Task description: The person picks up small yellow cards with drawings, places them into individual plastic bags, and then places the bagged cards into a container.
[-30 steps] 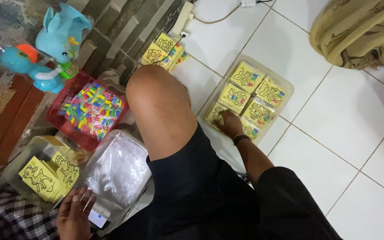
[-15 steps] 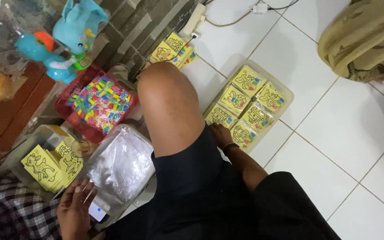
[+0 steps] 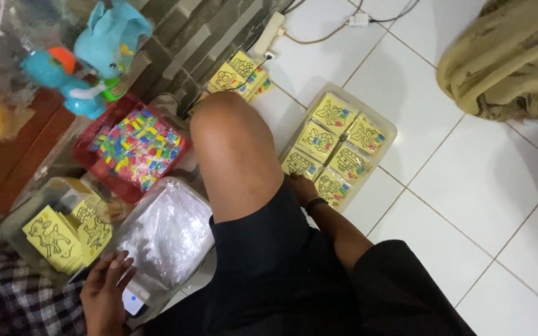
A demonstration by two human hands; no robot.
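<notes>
Two hands work on either side of the person's raised knee (image 3: pixel 235 152). Far left of the knee lies a clear box of yellow picture cards (image 3: pixel 63 233), and just right of it a clear container of plastic bags (image 3: pixel 166 230). The left hand (image 3: pixel 104 295) rests palm down at that container's near corner, fingers loosely spread, their tips touching a small white-and-blue phone-like device (image 3: pixel 133 303); it pinches nothing. Behind these things stand a red tray of coloured pieces (image 3: pixel 138 149) and blue toy animals (image 3: pixel 91 59). Right of the knee, the right hand (image 3: pixel 303 188) touches the near end of a clear tray of yellow card packs (image 3: pixel 334 152). The tray's long axis runs away from the fingers, up and to the right. Its fingers are partly hidden, so their state cannot be told.
</notes>
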